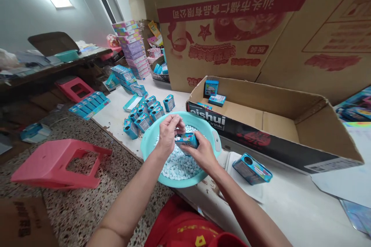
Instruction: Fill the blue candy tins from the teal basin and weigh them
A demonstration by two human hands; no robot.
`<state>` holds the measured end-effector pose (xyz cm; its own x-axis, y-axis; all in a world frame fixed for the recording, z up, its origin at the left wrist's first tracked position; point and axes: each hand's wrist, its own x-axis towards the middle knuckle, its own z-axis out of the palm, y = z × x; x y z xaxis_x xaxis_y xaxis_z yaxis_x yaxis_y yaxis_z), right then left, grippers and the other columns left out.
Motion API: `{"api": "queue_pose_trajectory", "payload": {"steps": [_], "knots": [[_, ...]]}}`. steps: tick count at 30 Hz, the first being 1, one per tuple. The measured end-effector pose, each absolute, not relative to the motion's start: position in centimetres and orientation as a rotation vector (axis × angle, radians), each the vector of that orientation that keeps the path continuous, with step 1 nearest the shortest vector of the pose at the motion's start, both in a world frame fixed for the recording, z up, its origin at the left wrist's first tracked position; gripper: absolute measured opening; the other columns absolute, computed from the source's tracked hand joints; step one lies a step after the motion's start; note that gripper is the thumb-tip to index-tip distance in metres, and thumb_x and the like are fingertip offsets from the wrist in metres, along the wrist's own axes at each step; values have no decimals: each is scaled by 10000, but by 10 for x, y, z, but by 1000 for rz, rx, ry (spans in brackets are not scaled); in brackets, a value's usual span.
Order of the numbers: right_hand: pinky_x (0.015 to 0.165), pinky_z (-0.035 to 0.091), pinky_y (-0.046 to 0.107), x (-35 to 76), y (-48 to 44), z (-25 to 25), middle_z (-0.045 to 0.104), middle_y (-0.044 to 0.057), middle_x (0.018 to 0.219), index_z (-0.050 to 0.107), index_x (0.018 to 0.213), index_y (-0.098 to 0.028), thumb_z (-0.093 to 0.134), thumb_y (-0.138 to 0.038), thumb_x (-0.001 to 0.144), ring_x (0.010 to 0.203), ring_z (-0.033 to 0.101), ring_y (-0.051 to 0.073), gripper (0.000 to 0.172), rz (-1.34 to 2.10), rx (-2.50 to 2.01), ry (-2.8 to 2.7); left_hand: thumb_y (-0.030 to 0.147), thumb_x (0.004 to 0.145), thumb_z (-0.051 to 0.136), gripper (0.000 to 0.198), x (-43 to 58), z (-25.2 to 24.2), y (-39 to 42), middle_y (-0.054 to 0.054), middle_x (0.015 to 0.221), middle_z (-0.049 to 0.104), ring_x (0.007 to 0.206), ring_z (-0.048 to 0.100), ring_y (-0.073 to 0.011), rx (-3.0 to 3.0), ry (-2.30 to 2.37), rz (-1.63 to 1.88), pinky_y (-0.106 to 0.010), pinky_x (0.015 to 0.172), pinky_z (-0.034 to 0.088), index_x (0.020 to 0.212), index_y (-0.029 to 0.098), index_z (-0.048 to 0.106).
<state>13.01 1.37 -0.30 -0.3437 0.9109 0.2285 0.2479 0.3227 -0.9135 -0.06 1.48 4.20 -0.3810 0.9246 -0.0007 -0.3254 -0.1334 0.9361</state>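
Note:
My right hand (205, 153) grips a small blue candy box (187, 139), tilted over a turquoise basin (150, 139). Small white and pale blue candies (180, 166) fill the bottom of the basin. Close against the left end of the box is my left hand (168, 133), its fingers curled and pinched together. A few white candies show just under those fingertips, at the end of the box. Part of what the left hand closes on is hidden by its fingers.
Several blue boxes (144, 122) with round holes stand behind the basin. A long open carton (261, 119) holds a few more. Another blue box (252, 168) lies on a white tray (232, 162) at right. A pink stool (55, 162) stands at left.

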Motion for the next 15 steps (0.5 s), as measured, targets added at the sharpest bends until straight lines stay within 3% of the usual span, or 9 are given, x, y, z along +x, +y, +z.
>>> {"api": "queue_pose_trajectory", "payload": {"steps": [9, 15], "knots": [[694, 414, 293, 121, 13, -4, 627, -11, 799, 595, 809, -205, 716, -285, 670, 754, 560, 192, 201, 1176, -1003, -1729, 443, 697, 728, 329, 6, 44, 13, 36, 532, 489, 441, 415, -60, 832, 1172, 1626, -156, 402, 283, 709, 153, 573], [699, 480, 325, 141, 9, 2, 663, 6, 817, 622, 893, -210, 743, -361, 652, 769, 597, 222, 309, 1396, -948, -1494, 523, 733, 654, 362, -27, 40, 13, 36, 566, 489, 449, 423, -81, 888, 1329, 1650, -177, 397, 245, 760, 182, 537]]}}
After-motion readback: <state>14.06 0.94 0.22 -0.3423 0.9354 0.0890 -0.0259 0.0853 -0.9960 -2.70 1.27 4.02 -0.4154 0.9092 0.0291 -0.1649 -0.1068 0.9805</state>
